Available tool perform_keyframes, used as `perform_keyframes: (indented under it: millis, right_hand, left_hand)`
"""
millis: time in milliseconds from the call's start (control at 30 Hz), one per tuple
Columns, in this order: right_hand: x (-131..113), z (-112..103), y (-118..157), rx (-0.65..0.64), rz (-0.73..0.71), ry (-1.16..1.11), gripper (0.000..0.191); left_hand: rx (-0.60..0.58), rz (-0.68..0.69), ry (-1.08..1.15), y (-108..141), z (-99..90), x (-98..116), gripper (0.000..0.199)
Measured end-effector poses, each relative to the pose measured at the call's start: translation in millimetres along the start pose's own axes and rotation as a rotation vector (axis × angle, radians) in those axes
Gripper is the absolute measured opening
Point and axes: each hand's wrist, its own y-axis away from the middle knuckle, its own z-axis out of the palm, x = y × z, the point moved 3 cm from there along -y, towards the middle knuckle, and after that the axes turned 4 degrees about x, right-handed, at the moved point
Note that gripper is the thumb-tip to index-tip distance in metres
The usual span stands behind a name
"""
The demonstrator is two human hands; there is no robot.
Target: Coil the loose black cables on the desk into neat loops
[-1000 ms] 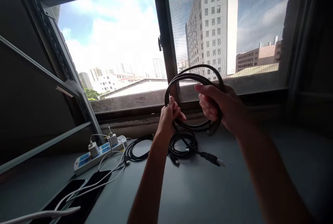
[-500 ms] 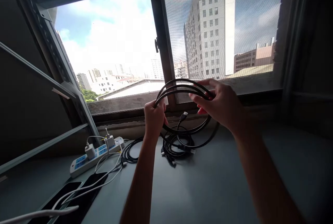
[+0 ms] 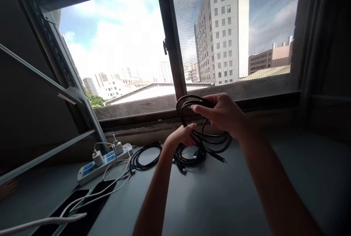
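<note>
A black cable (image 3: pixel 193 97) hangs in several loose loops between my hands, in front of the window sill. My right hand (image 3: pixel 225 113) pinches the top of the loops between thumb and fingers. Lower and to the left, my left hand (image 3: pixel 181 136) closes around the loops' left side, its fingers partly hidden. One dark connector (image 3: pixel 218 156) dangles below the loops, above the table. Behind and under my left hand lies a second coiled black cable (image 3: pixel 189 161) with plugs at its ends. Another black coil (image 3: pixel 145 166) rests farther left.
A white power strip (image 3: pixel 104 165) with two chargers stands at the left, trailing white cables (image 3: pixel 90 197). Two dark phone-like slabs (image 3: pixel 95 206) lie before it. A metal frame (image 3: pixel 90 113) leans by the window. At the far left edge is a blurred hand-like shape (image 3: pixel 8 188).
The held loops have drawn smaller and lower. My left hand has moved down and right, toward my right hand, which has lowered slightly. A hand-like shape has appeared at the left edge.
</note>
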Motion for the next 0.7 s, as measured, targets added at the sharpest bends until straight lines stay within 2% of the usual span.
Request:
perform_keyframes:
  millis: [133,167,233,300,433,567,700]
  right_hand:
    - [-5.4,-1.0,2.8,0.087,-0.041,0.027,0.032]
    - [-7.6,-1.8,4.1,0.092,-0.051,0.033,0.036]
    - [-11.7,-3.5,6.4,0.088,-0.067,0.040,0.042]
    - [-13.1,-5.2,7.1,0.083,-0.058,0.032,0.042]
    - [-3.0,-8.5,0.4,0.157,0.013,-0.032,0.042]
    - [18.7,-10.2,-11.4,0.265,0.073,-0.144,0.044]
    - [31.7,-6.1,-17.7,0.236,0.051,-0.062,0.040]
  left_hand:
    - [-0.649,-0.202,-0.042,17.5,11.1,-2.4,0.063]
    - [-0.770,-0.210,-0.024,21.8,12.2,-0.9,0.063]
    - [-0.859,-0.176,0.029,24.9,12.9,1.9,0.058]
    - [-0.802,-0.094,0.108,21.8,13.1,4.3,0.050]
    - [-0.509,0.160,0.396,11.2,9.8,11.9,0.027]
    - [-0.252,0.348,0.622,7.0,1.6,19.9,0.037]
    - [-0.020,0.439,0.743,5.2,-8.4,23.9,0.044]
